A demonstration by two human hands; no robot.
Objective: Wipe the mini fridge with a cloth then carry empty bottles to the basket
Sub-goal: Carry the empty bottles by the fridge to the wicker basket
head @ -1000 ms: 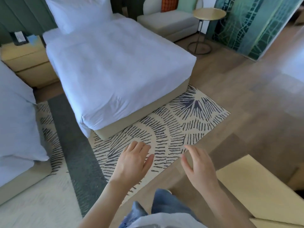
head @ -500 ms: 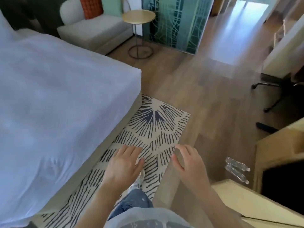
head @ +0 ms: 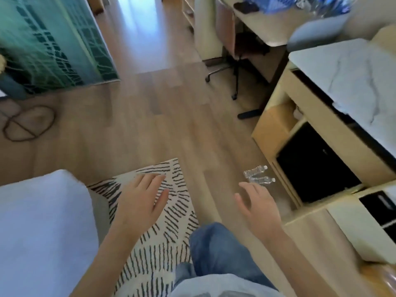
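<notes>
Looks like we're right at the start here, the approach step, nothing wiped and nothing carried yet. Both hands are empty: left hand (head: pixel 141 202) hovers over the rug (head: pixel 171 221) with fingers spread loose, right hand (head: pixel 260 207) is out front with fingers open and slightly curled, holding nothing. No cloth anywhere that I can spot, so my guess is the next move needs finding one before the fridge (head: pixel 317 166) gets touched. The fridge is the black box sitting low in the wooden cabinet (head: pixel 272 129) on the right, under a marble-look counter (head: pixel 351 82); its door reads as a plain dark face, too blurry to say if it's dirty. The two bottles (head: pixel 258 175) lie on their sides on the floor (head: pixel 162 129), side by side, just beside the fridge's front corner and near the right hand. Clear plastic, white caps, they look empty. There's something blue up on the far desk (head: pixel 257 22) that might be the basket, can't tell for sure.
</notes>
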